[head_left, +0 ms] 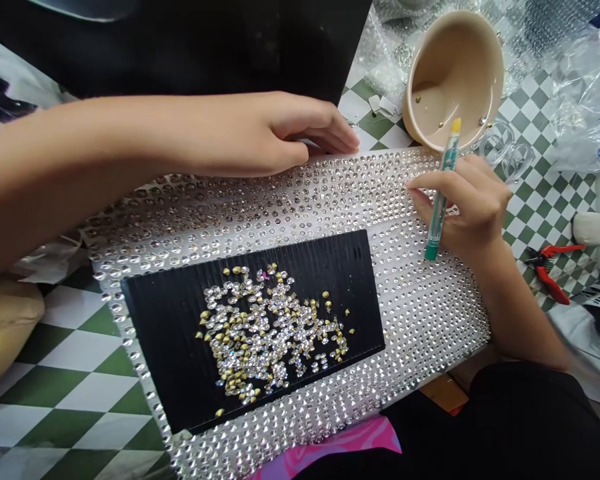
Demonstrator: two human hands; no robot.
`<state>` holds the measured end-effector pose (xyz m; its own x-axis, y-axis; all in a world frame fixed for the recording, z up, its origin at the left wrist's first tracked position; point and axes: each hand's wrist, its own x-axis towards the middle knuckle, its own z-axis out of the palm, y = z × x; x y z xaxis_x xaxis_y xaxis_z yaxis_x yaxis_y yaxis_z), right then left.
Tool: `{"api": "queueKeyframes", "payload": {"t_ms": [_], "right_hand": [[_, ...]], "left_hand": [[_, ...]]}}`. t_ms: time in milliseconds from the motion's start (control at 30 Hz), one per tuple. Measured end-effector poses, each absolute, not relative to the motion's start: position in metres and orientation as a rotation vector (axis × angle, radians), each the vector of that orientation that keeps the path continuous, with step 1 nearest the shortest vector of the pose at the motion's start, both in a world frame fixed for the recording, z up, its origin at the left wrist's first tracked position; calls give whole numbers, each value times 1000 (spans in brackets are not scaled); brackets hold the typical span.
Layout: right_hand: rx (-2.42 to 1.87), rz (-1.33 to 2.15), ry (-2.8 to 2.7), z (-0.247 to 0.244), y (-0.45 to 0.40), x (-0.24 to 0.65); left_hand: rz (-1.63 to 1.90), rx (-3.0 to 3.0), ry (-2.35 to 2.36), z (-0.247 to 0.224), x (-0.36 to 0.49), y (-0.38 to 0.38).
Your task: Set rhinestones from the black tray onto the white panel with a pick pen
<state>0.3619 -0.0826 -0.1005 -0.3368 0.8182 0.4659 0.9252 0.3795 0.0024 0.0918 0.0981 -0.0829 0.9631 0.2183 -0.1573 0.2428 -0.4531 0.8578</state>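
Note:
My left hand [290, 130] lies over the far edge of a white panel [415, 307] studded with rows of rhinestones. Its fingers are stretched out and hold nothing visible. In my right hand [475, 200], near the panel's far right corner, is a slim green and clear pen [443, 190] with a yellow tip pointing up and away. Thumb and forefinger of that hand nearly meet above the studs; anything tiny between them is too small to make out. A black ridged tray [155, 333] rests on the panel, and loose gold-backed rhinestones [275, 327] are heaped on it.
A beige cup [430, 73] lies tipped beyond the panel with a few stones inside. Red-handled pliers [550, 273] are at the right on the green checkered cloth [100, 387]. Bubble wrap [575, 40] fills the far right; a black box [205, 47] stands behind my left arm.

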Motion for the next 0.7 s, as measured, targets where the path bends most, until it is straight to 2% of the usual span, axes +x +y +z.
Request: {"api": "queueKeyframes", "payload": {"t_ms": [700], "right_hand": [[-1577,-430,-2250,-108,-80,364]], "left_hand": [[-14,2056,325,-99,91,107]]}}
